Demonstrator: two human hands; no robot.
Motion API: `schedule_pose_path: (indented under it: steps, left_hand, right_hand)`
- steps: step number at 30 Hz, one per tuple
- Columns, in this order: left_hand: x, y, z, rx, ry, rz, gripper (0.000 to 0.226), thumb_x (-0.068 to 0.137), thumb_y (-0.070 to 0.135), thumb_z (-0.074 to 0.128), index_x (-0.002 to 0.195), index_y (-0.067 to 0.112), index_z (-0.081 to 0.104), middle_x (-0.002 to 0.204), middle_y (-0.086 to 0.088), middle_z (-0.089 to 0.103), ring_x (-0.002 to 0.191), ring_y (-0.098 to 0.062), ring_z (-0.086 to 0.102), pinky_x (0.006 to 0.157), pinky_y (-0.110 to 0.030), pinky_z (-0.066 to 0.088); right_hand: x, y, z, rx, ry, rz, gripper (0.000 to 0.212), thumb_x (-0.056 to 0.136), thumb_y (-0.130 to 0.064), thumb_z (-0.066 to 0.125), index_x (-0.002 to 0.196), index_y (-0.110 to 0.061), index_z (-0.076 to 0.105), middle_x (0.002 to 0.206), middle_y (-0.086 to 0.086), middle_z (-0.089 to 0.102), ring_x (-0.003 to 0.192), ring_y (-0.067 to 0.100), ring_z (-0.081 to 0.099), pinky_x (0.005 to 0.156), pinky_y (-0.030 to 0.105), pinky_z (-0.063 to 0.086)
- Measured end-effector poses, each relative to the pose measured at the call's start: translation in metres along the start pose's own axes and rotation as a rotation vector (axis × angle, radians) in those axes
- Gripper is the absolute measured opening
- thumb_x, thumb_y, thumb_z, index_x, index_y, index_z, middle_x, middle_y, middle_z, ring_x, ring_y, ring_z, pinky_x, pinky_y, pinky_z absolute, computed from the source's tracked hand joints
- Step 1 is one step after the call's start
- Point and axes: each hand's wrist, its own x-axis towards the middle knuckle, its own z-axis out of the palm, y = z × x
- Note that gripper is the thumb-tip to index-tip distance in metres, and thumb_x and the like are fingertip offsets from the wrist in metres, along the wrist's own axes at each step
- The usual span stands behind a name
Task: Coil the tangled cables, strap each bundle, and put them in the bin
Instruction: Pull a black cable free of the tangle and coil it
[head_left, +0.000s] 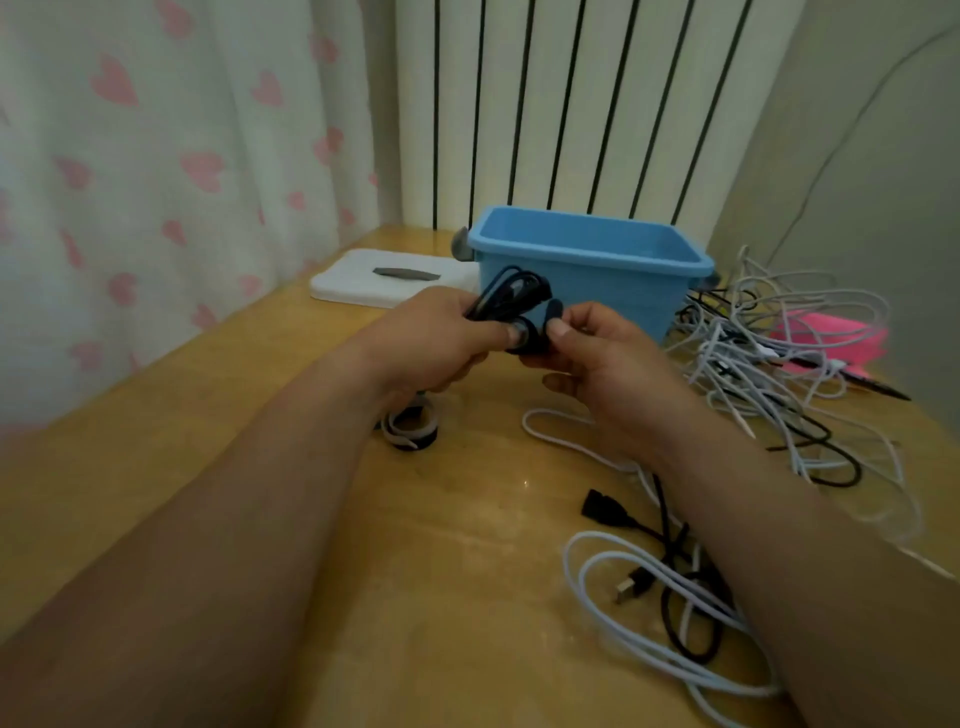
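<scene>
My left hand (441, 338) grips a coiled black cable bundle (506, 293) in the air just in front of the blue bin (592, 265). A dark strap (540, 325) wraps the bundle, and my right hand (602, 358) pinches its free end between thumb and fingers. The bin stands at the back of the wooden table, and what I see of its inside looks empty. A tangle of white and black cables (769, 374) lies to the bin's right. More loose white and black cables (660, 587) lie under my right forearm.
A small pile of spare straps (410, 428) lies on the table below my left wrist. A white lid with a grey handle (384, 278) rests left of the bin. A pink object (831, 338) sits behind the tangle. A curtain hangs at the left, a radiator behind.
</scene>
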Motion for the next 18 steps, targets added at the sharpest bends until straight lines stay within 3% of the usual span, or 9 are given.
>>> schedule_pose_path:
  steps: [4,7,10,13,14,16,18]
  left_hand:
    - [0.002,-0.002,0.002,0.133,0.256,0.046,0.023,0.097,0.027,0.066,0.079,0.014,0.072,0.063,0.005,0.067,0.050,-0.008,0.049,0.060,-0.033,0.043]
    - [0.004,-0.003,0.005,-0.122,0.324,0.019,0.020,0.096,0.028,0.067,0.084,0.011,0.071,0.067,0.000,0.062,0.053,-0.015,0.043,0.054,-0.032,0.036]
    - [0.008,0.000,0.005,-0.452,0.343,-0.045,0.011,0.097,0.022,0.067,0.090,0.014,0.065,0.075,-0.003,0.062,0.047,-0.012,0.036,0.043,-0.026,0.026]
    - [0.009,0.000,-0.005,-0.533,0.426,-0.058,0.013,0.100,0.024,0.066,0.101,0.011,0.066,0.086,-0.005,0.070,0.048,-0.010,0.037,0.042,-0.025,0.027]
    - [0.009,-0.003,-0.010,-0.432,0.455,-0.044,0.014,0.100,0.026,0.066,0.102,0.012,0.068,0.088,-0.005,0.072,0.051,-0.012,0.041,0.045,-0.026,0.032]
    - [0.007,-0.008,-0.019,-0.002,0.459,0.022,0.010,0.098,0.025,0.068,0.093,0.018,0.071,0.086,-0.003,0.071,0.061,-0.015,0.053,0.055,-0.030,0.041]
    - [0.007,-0.012,-0.023,0.408,0.324,0.049,0.013,0.096,0.024,0.072,0.083,0.024,0.070,0.084,-0.002,0.070,0.073,-0.019,0.064,0.060,-0.032,0.046]
  right_hand:
    - [-0.001,-0.001,0.003,0.015,-0.039,-0.053,0.011,0.109,-0.017,0.053,0.100,-0.019,0.058,0.113,0.001,0.079,0.108,0.018,0.075,0.084,0.036,0.051]
    - [-0.006,-0.005,0.006,-0.082,-0.153,-0.111,0.007,0.108,-0.016,0.055,0.103,-0.019,0.058,0.110,-0.003,0.077,0.109,0.015,0.072,0.090,0.036,0.051]
    - [-0.014,-0.007,0.010,-0.189,-0.353,-0.083,0.006,0.107,-0.014,0.058,0.102,-0.018,0.060,0.099,-0.002,0.074,0.098,0.015,0.070,0.087,0.035,0.051]
    - [-0.018,-0.003,0.014,-0.233,-0.449,0.022,0.008,0.106,-0.013,0.058,0.099,-0.016,0.062,0.094,0.004,0.076,0.097,0.024,0.069,0.087,0.038,0.051]
    - [-0.018,-0.002,0.015,-0.195,-0.415,0.050,0.010,0.107,-0.012,0.057,0.098,-0.016,0.061,0.094,0.007,0.076,0.098,0.027,0.069,0.087,0.039,0.051]
    - [-0.016,-0.003,0.014,-0.063,-0.285,0.077,0.014,0.107,-0.010,0.054,0.095,-0.014,0.059,0.088,0.009,0.076,0.094,0.028,0.071,0.081,0.036,0.053]
    - [-0.012,-0.006,0.009,0.027,-0.154,0.056,0.014,0.108,-0.009,0.052,0.095,-0.012,0.057,0.078,0.008,0.075,0.086,0.027,0.074,0.079,0.039,0.056]
